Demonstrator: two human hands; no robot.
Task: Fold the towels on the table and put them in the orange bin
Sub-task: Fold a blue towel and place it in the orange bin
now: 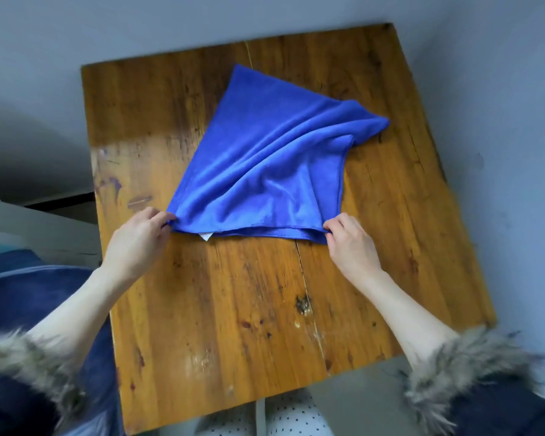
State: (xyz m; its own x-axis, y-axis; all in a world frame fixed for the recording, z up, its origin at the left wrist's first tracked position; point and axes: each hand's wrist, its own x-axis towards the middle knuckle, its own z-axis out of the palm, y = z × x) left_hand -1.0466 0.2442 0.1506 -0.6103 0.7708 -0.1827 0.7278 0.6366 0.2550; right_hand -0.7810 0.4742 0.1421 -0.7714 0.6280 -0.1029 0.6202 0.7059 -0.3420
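Straight ahead of you on the tabletop (233, 309), the towel (265, 158) runs away toward its far corner. Your left hand (139, 240) pinches the near left corner, your right hand (353, 243) the near right, equally close. No orange bin shows in view.

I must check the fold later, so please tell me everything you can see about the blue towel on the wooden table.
The blue, soft, microfibre-looking towel lies on the worn wooden table, doubled over and rumpled, with diagonal creases running to a bunched corner at far right. Its near edges are stitched, and a small white tag peeks out beneath. The left hand pinches the near left corner and the right hand pinches the near right corner.
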